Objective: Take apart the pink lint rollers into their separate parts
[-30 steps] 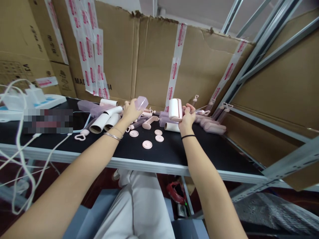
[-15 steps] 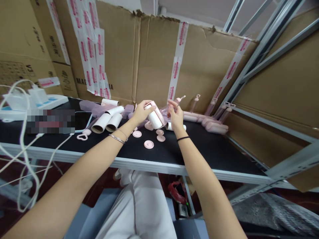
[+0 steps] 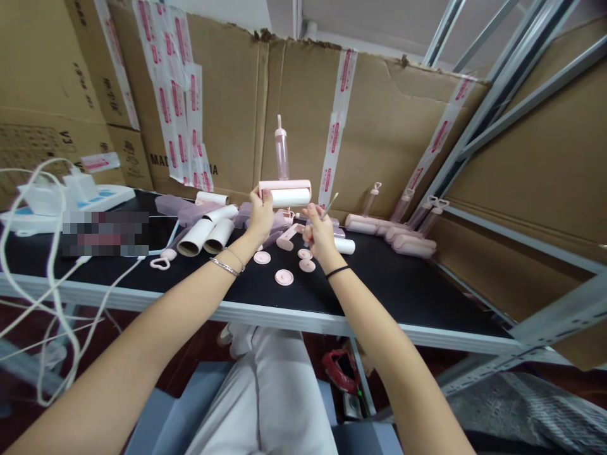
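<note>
Pink lint roller (image 3: 285,193) held level, clear handle pointing straight up.

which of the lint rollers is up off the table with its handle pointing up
The lint roller gripped by the left hand: held above the table, handle pointing up. The other rollers lie flat at the right.

One head-worn camera provides the only view. It looks forward and down from above the seated person's lap, across both outstretched forearms to the black-topped workbench (image 3: 408,291), near, with the taped brown cardboard wall (image 3: 379,126) behind it.
</note>
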The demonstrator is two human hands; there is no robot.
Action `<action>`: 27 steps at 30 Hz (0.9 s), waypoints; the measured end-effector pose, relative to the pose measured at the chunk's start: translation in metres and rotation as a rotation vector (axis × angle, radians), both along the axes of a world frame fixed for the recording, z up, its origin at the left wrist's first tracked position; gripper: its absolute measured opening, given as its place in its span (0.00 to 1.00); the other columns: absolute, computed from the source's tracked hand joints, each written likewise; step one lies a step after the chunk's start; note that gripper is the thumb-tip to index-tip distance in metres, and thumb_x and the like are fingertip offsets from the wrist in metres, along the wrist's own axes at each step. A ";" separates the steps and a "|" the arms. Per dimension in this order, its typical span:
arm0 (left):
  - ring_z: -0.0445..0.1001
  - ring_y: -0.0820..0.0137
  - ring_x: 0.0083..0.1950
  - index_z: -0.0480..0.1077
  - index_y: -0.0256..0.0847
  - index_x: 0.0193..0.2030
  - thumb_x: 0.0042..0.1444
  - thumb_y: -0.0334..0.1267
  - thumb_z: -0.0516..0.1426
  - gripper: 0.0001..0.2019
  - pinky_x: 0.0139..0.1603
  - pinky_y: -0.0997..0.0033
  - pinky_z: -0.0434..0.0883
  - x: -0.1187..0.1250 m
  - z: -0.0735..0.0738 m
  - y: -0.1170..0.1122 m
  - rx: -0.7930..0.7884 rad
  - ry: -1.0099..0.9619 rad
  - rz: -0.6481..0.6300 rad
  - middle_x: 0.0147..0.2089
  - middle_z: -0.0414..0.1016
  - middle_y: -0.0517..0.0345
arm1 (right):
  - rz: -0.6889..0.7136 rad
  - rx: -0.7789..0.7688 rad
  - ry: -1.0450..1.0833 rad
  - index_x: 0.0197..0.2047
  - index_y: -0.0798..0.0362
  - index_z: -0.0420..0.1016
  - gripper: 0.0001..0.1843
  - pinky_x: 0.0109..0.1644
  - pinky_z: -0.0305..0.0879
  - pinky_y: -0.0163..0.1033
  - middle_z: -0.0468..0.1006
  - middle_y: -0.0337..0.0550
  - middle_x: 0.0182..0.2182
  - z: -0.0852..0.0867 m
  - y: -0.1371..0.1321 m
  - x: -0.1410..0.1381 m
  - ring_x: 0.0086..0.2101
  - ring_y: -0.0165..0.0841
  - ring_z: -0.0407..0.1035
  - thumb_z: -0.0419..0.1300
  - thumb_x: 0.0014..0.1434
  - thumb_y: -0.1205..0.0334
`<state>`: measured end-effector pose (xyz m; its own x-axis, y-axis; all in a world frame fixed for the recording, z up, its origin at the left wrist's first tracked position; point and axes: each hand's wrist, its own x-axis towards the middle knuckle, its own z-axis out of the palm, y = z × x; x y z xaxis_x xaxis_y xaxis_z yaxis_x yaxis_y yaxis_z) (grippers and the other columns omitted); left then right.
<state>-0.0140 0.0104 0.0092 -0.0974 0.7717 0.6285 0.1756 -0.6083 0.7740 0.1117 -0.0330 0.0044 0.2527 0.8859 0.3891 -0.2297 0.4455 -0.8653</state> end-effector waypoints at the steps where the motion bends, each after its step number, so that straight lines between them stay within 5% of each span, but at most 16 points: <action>1: 0.65 0.67 0.57 0.43 0.48 0.61 0.64 0.50 0.38 0.21 0.49 0.63 0.68 0.004 -0.002 -0.001 -0.006 -0.058 -0.087 0.61 0.57 0.44 | 0.064 -0.001 0.010 0.40 0.50 0.60 0.28 0.11 0.43 0.28 0.67 0.28 0.22 -0.001 -0.002 -0.004 0.11 0.18 0.48 0.61 0.44 0.40; 3: 0.67 0.69 0.55 0.45 0.47 0.59 0.64 0.47 0.39 0.19 0.49 0.63 0.68 0.012 -0.007 -0.006 -0.013 -0.144 -0.259 0.59 0.59 0.47 | 0.094 0.019 0.053 0.34 0.49 0.58 0.27 0.11 0.44 0.27 0.61 0.24 0.15 -0.001 -0.004 -0.006 0.10 0.18 0.48 0.61 0.43 0.38; 7: 0.69 0.67 0.50 0.54 0.38 0.54 0.57 0.46 0.53 0.22 0.51 0.62 0.67 0.019 -0.014 -0.016 -0.047 0.091 -0.505 0.52 0.65 0.47 | -0.035 0.002 0.172 0.29 0.49 0.57 0.26 0.11 0.45 0.27 0.55 0.22 0.10 0.003 -0.003 0.007 0.09 0.20 0.48 0.64 0.41 0.41; 10: 0.71 0.64 0.43 0.59 0.34 0.51 0.49 0.43 0.61 0.25 0.47 0.59 0.69 0.016 -0.015 -0.019 -0.073 0.236 -0.503 0.44 0.70 0.48 | -0.102 -0.012 0.183 0.25 0.50 0.58 0.24 0.11 0.45 0.28 0.56 0.24 0.10 0.008 -0.001 0.018 0.10 0.20 0.49 0.65 0.42 0.44; 15: 0.72 0.67 0.38 0.60 0.36 0.49 0.41 0.39 0.65 0.28 0.36 0.63 0.73 0.011 -0.010 -0.021 -0.049 0.183 -0.511 0.40 0.70 0.53 | -0.071 -0.032 0.139 0.23 0.51 0.59 0.22 0.10 0.43 0.29 0.56 0.26 0.09 0.014 -0.001 0.024 0.10 0.20 0.47 0.65 0.43 0.45; 19: 0.73 0.71 0.33 0.59 0.37 0.47 0.43 0.39 0.64 0.26 0.31 0.69 0.73 0.011 -0.011 -0.024 -0.136 0.231 -0.565 0.38 0.70 0.55 | 0.007 -0.054 0.027 0.22 0.51 0.59 0.23 0.10 0.43 0.29 0.56 0.27 0.08 0.013 -0.002 0.028 0.09 0.21 0.47 0.65 0.42 0.45; 23: 0.73 0.72 0.32 0.57 0.38 0.49 0.46 0.42 0.63 0.26 0.29 0.72 0.72 0.012 -0.014 -0.028 -0.195 0.279 -0.614 0.38 0.70 0.54 | -0.083 -0.059 -0.024 0.22 0.51 0.61 0.21 0.10 0.44 0.31 0.57 0.28 0.08 0.011 0.000 0.033 0.09 0.23 0.50 0.65 0.43 0.45; 27: 0.73 0.71 0.36 0.57 0.38 0.48 0.46 0.49 0.62 0.28 0.31 0.73 0.72 0.018 -0.014 -0.030 -0.233 0.130 -0.725 0.36 0.69 0.55 | -0.103 0.023 0.033 0.24 0.52 0.62 0.22 0.10 0.46 0.30 0.60 0.28 0.10 0.005 0.003 0.027 0.10 0.23 0.52 0.66 0.41 0.45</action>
